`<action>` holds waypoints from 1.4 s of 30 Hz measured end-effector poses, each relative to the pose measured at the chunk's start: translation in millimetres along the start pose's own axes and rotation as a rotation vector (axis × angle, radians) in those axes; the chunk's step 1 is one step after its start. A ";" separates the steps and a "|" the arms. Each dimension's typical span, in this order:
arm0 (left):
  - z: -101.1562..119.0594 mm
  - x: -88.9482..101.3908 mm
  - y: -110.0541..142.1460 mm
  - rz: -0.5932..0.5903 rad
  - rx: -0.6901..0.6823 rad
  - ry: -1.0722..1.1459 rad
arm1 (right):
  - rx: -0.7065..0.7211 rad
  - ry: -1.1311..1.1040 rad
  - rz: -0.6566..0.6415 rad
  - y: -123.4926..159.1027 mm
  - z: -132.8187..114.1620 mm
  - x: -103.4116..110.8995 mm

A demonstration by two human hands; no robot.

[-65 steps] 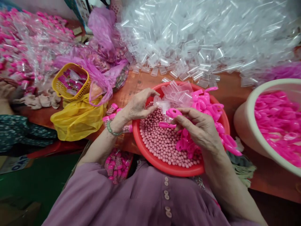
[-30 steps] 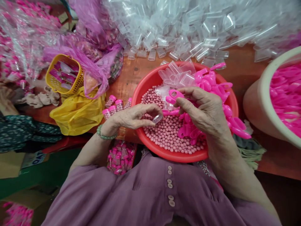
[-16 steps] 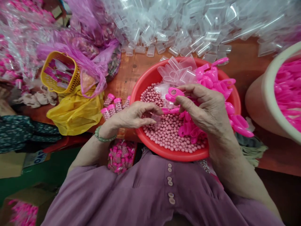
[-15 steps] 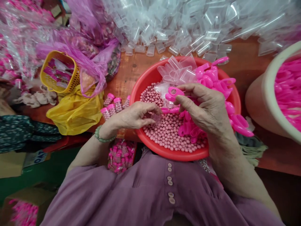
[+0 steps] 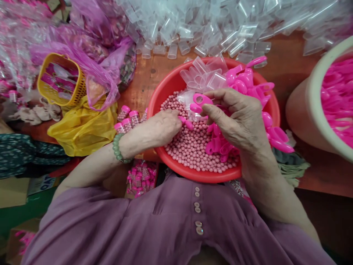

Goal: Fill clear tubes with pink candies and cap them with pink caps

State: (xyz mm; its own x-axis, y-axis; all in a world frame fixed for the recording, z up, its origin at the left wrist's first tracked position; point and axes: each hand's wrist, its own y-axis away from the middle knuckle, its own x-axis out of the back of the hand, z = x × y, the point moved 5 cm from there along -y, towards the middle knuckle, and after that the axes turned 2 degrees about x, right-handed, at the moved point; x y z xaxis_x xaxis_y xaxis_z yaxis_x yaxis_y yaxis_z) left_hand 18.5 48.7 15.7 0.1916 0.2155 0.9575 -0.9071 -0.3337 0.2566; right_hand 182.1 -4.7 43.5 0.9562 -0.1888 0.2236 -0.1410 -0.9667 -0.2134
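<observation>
A red basin sits in front of me with small pink beads, clear tubes and pink caps in it. My left hand is curled knuckles up with its fingertips pushed down into the beads. The small clear tube it was holding is hidden under the fingers. My right hand hovers over the basin's middle, pinching a few pink caps between thumb and fingers. The two hands almost touch.
A big heap of empty clear tubes fills the back. A cream tub of pink caps stands right. To the left are filled capped tubes, a yellow bag, a yellow basket and another person's sleeve.
My left hand took a clear tube from the basin, drew it back, then turned over and dipped it into the beads. The right hand has kept its caps.
</observation>
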 end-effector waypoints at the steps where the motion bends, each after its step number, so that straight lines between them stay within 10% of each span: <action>1: -2.5 -2.1 -1.7 0.024 0.016 -0.004 | -0.011 0.010 -0.009 0.1 0.3 0.1; 8: -9.2 -11.5 -2.2 0.108 -0.054 -0.016 | -0.071 0.054 -0.025 0.6 1.0 0.7; 19: 27.6 -15.8 -18.8 -0.112 -0.182 0.317 | -0.087 0.048 -0.016 -1.3 2.9 0.3; 42: 25.4 -12.9 4.3 0.135 0.015 1.845 | -0.036 -0.206 0.051 -2.2 -3.2 5.0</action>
State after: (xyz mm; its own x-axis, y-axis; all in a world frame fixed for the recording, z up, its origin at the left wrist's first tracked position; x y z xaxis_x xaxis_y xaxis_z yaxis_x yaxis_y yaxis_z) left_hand 21.7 21.2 7.8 -0.4847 0.7929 -0.3692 -0.8746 -0.4365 0.2110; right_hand 186.3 -4.0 48.1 0.9792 -0.2022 0.0132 -0.1964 -0.9629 -0.1849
